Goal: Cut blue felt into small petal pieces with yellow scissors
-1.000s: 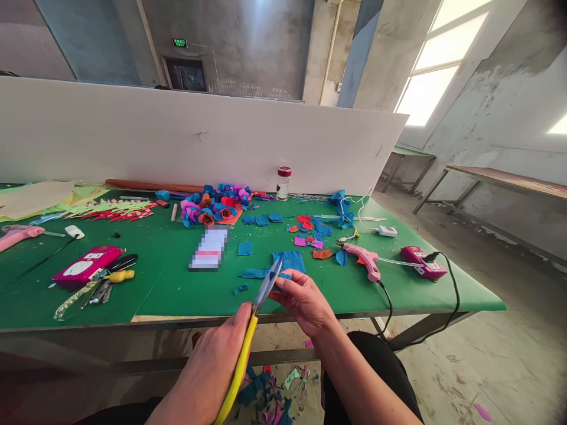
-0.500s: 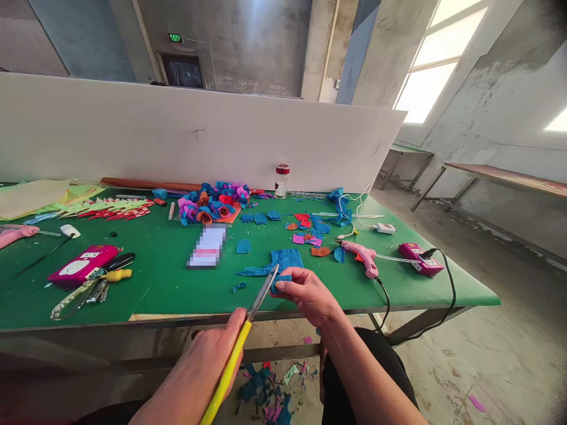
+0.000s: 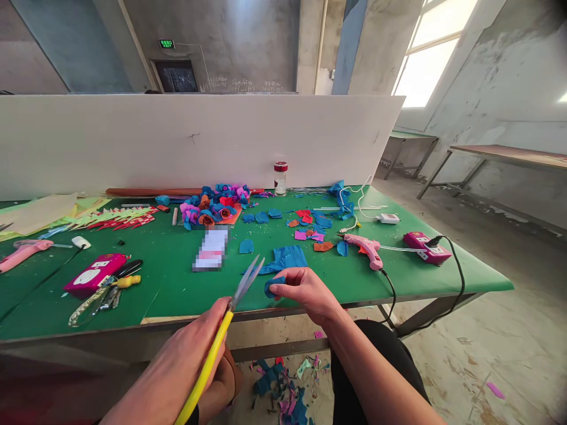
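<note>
My left hand [image 3: 199, 342] grips a pair of yellow-handled scissors [image 3: 241, 286], their blades slightly parted and pointing up and away over the table's front edge. Between the thumb and fingers of my right hand [image 3: 305, 292] is a small blue crepe paper piece [image 3: 271, 287] with a rounded edge. The blades stand just left of that piece, apart from it. Just beyond my right hand lies a larger sheet of blue crepe paper [image 3: 290, 257] with a strip reaching left. A single blue cut piece [image 3: 246, 246] rests farther back on the green table [image 3: 168, 295].
Paper flowers [image 3: 212, 206] are heaped at the back, near a red-lidded jar [image 3: 280, 179]. A pink glue gun [image 3: 365, 249] and a power strip [image 3: 426, 248] lie right. Keys [image 3: 110, 295] and another power strip [image 3: 95, 275] lie left. Paper scraps [image 3: 283, 386] litter the floor.
The scissors have moved left, away from the blue paper piece, and their blades have parted. My right hand still holds the piece, which has turned and now shows a rounded edge.
</note>
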Available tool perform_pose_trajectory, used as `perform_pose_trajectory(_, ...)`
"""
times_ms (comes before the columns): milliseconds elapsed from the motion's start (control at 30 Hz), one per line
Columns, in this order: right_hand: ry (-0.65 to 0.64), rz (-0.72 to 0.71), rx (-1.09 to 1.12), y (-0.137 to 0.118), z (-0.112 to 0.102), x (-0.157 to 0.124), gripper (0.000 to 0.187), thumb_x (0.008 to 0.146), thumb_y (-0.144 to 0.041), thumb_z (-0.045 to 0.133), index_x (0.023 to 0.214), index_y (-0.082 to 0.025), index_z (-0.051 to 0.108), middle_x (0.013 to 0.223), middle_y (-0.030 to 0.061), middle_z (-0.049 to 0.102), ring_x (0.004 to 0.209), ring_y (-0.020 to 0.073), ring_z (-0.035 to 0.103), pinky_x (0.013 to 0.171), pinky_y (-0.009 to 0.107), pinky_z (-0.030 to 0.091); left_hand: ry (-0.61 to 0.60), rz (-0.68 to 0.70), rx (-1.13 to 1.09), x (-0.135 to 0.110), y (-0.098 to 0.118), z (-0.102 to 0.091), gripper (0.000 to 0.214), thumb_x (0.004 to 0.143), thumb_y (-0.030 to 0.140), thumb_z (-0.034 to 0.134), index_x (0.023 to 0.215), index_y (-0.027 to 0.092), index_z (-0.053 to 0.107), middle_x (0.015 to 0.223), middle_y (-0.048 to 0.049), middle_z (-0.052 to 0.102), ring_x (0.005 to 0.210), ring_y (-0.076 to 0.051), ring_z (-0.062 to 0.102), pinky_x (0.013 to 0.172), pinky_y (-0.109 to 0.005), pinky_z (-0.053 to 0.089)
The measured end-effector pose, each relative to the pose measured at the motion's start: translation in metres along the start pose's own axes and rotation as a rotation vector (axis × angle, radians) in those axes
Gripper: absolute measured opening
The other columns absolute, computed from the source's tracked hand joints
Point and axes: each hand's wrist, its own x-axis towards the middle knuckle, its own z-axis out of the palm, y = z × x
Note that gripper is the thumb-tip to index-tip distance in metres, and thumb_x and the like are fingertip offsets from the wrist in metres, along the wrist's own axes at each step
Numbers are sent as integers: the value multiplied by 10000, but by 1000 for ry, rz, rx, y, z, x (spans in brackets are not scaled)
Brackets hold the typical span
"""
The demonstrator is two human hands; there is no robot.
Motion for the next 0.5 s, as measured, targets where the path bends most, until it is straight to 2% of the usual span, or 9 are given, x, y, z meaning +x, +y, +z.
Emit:
perform_pose_trajectory(100,-22,-8,-39,-3,-1,-2,265,606,-369,867,726,-161,756,666,0,706,612,104,597,655,245,446,-142,26,89,0,6,-7,455,853,276,502,1305,298,547,1096,-63,713,923,-237,695,805,-297,555)
perform_pose_trajectory(300,-60,-1,-36,-1,-4,-4,260,579,-334,871,763,-179,771,709,-9,718,638,106,591,669,245,440,-264,41,146,2,16,-14,476,811,208,520,1276,307,550,1154,-82,690,978,-271,689,811,-338,535)
perform_pose_trajectory(400,-101,14,-61,1,-5,-4,267,601,-338,854,800,-175,785,735,4,728,652,112,591,682,252,442,-313,40,134,2,19,-18,474,812,188,494,1266,311,553,1113,-76,699,956,-260,691,793,-330,522)
perform_pose_trajectory(500,-124,28,-88,2,-6,-5,268,611,-352,843,799,-168,791,731,10,731,647,114,587,677,251,440,-378,45,132,3,21,-22,417,813,197,486,1201,308,588,1015,-61,716,836,-235,695,753,-320,507)
